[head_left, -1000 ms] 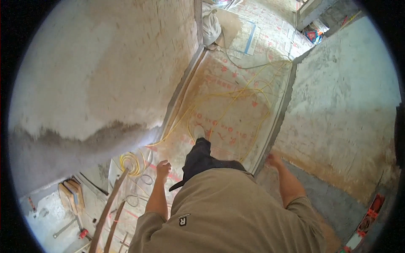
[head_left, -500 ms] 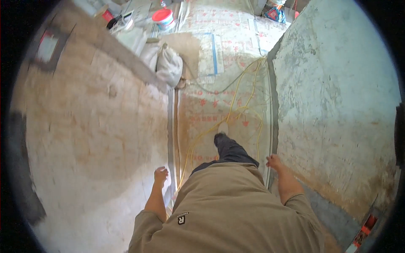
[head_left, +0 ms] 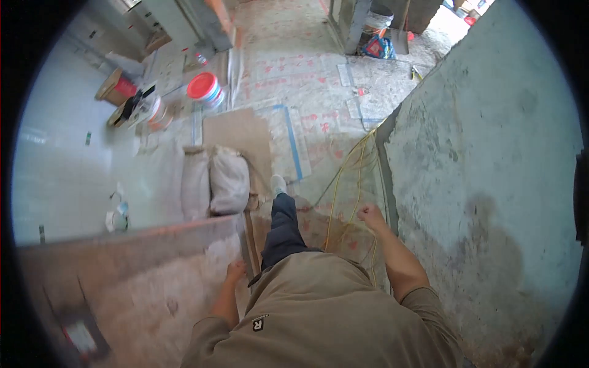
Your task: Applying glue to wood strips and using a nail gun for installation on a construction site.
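My left hand (head_left: 236, 270) hangs low beside my hip, close to the top of the brown-stained left wall (head_left: 202, 264). Its fingers are loosely curled, and nothing shows in them. In front of my right hip, my right hand (head_left: 370, 216) is held out near the grey-green right wall (head_left: 466, 153), apart from it. Those fingers are curled in too, around nothing. Beyond this hand, yellow cables (head_left: 336, 199) run along the covered floor. One leg is stretched forward, its pale shoe (head_left: 278, 184) on the floor beside a white sack (head_left: 229, 181).
Ahead on the left stand a red-lidded bucket (head_left: 204, 86), a cardboard box (head_left: 115, 89) and another bucket (head_left: 159, 115). A brown board (head_left: 236, 132) lies past the sacks. At the far right, a blue-and-red bag (head_left: 378, 48) sits by a white bucket (head_left: 377, 19).
I have walked forward; the sacks and red-lidded bucket are closer. A different leg is in front. My right hand has swung forward, my left hand back, and more of the left room shows.
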Motion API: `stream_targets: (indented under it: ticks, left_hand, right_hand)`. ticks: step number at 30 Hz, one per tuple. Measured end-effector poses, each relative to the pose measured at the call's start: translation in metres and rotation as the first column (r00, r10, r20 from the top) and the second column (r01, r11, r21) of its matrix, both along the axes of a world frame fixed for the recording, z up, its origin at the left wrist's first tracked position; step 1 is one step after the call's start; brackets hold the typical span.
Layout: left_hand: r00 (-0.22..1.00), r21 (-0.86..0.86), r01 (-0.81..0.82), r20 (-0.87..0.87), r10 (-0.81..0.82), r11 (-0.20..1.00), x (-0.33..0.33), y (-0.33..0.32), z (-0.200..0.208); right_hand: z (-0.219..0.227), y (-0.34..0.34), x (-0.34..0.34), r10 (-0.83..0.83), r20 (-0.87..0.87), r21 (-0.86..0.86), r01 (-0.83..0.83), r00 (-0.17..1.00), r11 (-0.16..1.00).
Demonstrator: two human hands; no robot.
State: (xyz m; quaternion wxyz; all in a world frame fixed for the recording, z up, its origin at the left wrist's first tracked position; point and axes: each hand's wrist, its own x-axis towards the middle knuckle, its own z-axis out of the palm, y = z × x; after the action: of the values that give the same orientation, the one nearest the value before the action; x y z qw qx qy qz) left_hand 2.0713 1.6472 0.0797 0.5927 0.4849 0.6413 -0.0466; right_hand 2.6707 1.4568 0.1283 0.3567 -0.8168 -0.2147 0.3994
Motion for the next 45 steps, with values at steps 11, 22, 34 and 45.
stream_targets:
  ticks: [11,22,34,45]
  left_hand:
    - [0.962,0.259,0.274,-0.068,-0.266,0.926,0.206,0.422,0.013]
    - [0.967,0.235,0.233,0.049,-0.251,0.944,0.525,0.641,0.066]
    - [0.693,-0.073,0.69,-0.219,-0.687,0.72,0.839,0.711,0.105]
    - [0.575,-0.045,0.806,-0.169,-0.8,0.589,1.337,0.803,0.049]
  right_hand:
    - [0.024,0.119,0.119,-0.036,-0.005,-0.324,0.032,0.999,0.945]
    - [-0.061,0.257,0.256,-0.337,-0.197,-0.403,0.238,0.92,0.884]
    - [0.054,0.55,0.629,-0.228,0.068,0.249,0.205,0.971,0.947]
    - [-0.033,0.341,0.77,-0.552,0.199,-0.534,0.562,0.81,0.632]
